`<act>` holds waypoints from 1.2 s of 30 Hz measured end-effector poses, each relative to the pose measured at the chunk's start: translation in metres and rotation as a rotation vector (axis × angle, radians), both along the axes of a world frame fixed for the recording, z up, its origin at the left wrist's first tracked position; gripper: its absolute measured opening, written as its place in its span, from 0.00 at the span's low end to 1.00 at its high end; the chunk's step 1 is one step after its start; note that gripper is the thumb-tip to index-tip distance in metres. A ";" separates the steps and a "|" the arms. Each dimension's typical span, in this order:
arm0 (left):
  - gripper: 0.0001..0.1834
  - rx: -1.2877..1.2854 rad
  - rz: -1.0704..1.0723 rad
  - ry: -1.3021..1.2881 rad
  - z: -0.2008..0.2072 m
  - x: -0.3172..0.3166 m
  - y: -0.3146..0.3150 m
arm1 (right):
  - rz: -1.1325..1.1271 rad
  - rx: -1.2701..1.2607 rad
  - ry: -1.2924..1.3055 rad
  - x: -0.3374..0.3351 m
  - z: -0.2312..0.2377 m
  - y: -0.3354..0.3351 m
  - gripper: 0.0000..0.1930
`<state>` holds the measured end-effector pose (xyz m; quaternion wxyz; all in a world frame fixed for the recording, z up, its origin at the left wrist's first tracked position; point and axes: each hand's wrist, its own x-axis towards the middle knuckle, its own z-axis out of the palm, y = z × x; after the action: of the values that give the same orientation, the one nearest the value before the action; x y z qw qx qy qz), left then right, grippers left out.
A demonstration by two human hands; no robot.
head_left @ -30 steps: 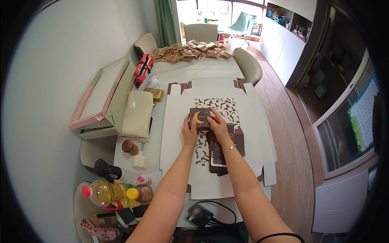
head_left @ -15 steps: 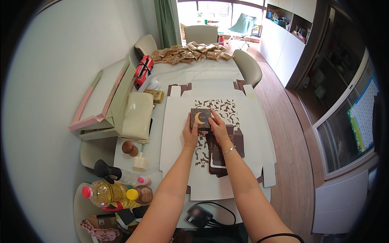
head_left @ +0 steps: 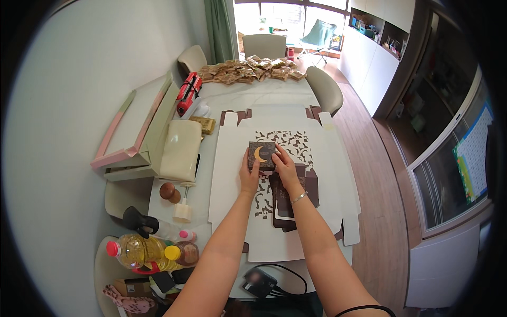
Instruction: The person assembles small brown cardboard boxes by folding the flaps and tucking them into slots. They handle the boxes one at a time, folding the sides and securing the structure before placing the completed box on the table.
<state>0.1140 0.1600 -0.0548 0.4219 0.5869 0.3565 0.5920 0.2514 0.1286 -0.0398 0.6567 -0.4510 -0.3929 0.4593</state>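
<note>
Between both hands I hold a small dark square box [head_left: 268, 150] with a gold crescent moon on its face. My left hand [head_left: 249, 171] grips its left side, the thumb lying on the front near the moon. Its right side is held by my right hand [head_left: 285, 168], fingers curled at the edge. Beneath my right wrist lies a stack of flat dark brown cardboard pieces [head_left: 282, 206]. Under everything, a large white cut cardboard sheet [head_left: 232, 158] with cut-out shapes covers the middle of the table.
Many small wrapped packets [head_left: 248, 71] are heaped at the far end. Along the left stand a green-and-pink box [head_left: 150, 127], a cream container [head_left: 180, 150], a wooden-topped tool [head_left: 169, 193] and an oil bottle [head_left: 138, 252]. A black cabled device [head_left: 260, 282] lies near me.
Both hands keep the same grip on the moon box, which stays nearly in place. The whole view has shifted very slightly.
</note>
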 end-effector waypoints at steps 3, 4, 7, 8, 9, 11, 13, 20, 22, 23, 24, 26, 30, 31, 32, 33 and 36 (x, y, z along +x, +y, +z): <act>0.32 -0.037 -0.022 0.007 0.004 0.003 -0.001 | -0.021 0.011 -0.054 0.002 0.002 -0.001 0.27; 0.32 -0.070 -0.041 0.005 0.007 0.004 -0.005 | -0.044 0.027 -0.094 0.002 0.000 -0.004 0.28; 0.30 -0.215 0.012 0.169 0.025 0.008 -0.007 | -0.083 0.034 -0.090 0.001 0.009 -0.007 0.30; 0.29 -0.232 0.067 0.274 0.023 0.007 -0.002 | -0.087 0.031 -0.065 -0.002 0.014 -0.008 0.30; 0.29 -0.115 0.166 0.302 0.018 0.007 0.005 | -0.085 0.040 -0.050 -0.007 0.015 -0.007 0.30; 0.30 -0.042 0.245 0.450 0.019 0.013 0.005 | -0.090 0.016 -0.069 0.000 0.010 -0.003 0.30; 0.32 -0.010 0.238 0.491 0.032 0.020 -0.003 | -0.095 -0.034 -0.040 0.007 0.003 -0.005 0.29; 0.35 -0.121 0.140 0.255 0.039 0.016 -0.011 | -0.023 -0.019 0.141 0.004 0.014 0.000 0.24; 0.33 -0.430 0.082 -0.121 0.046 0.014 -0.017 | -0.007 -0.041 0.066 0.008 0.020 0.002 0.24; 0.32 -0.518 0.056 -0.231 0.048 0.007 -0.015 | -0.008 -0.069 -0.024 0.003 0.031 -0.002 0.23; 0.31 -0.511 0.001 -0.277 0.049 0.001 -0.016 | -0.012 -0.048 -0.033 -0.002 0.037 -0.003 0.23; 0.31 -0.494 -0.111 -0.370 0.054 -0.008 -0.022 | -0.021 -0.008 -0.053 -0.008 0.044 -0.004 0.23; 0.30 -0.436 -0.033 -0.440 0.055 -0.027 -0.035 | 0.074 -0.097 -0.151 -0.021 0.061 -0.023 0.24; 0.29 -0.419 -0.008 -0.468 0.055 -0.032 -0.040 | 0.108 -0.103 -0.150 -0.030 0.071 -0.033 0.26; 0.29 -0.424 0.036 -0.457 0.058 -0.035 -0.045 | 0.138 -0.137 -0.126 -0.035 0.077 -0.042 0.26; 0.29 -0.431 0.082 -0.445 0.062 -0.040 -0.053 | 0.169 -0.172 -0.100 -0.042 0.080 -0.050 0.27; 0.30 -0.466 0.186 -0.384 0.068 -0.051 -0.063 | 0.203 -0.165 -0.022 -0.059 0.077 -0.054 0.27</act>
<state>0.0628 0.0968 0.0134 0.5487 0.3169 0.4487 0.6302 0.1927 0.0747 0.0368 0.5632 -0.4664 -0.4046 0.5492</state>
